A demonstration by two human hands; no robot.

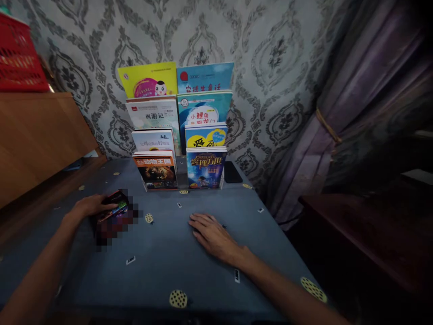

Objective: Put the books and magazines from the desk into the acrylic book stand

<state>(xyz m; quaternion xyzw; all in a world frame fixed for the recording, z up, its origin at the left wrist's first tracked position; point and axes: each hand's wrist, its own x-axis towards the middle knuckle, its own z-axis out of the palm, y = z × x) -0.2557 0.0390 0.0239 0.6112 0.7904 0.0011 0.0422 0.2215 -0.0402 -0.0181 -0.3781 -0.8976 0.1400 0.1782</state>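
Note:
My left hand [90, 206] is closed on the near edge of a dark, colourful book [117, 214], partly pixelated, at the left of the blue tablecloth [162, 257]. My right hand [211, 235] lies palm down on the cloth, fingers spread, with nothing in it. Beyond both hands, books stand upright in two stepped columns. The front left one is an orange book [157, 171] with a lion; the front right one is a blue book [205, 169] with gold lettering.
A black phone-like object [233, 172] lies right of the books. A wooden cabinet [37, 140] with a red basket [22, 58] stands at the left. A curtain [304, 149] hangs at the right beside a dark reddish surface [358, 234]. Patterned wall behind.

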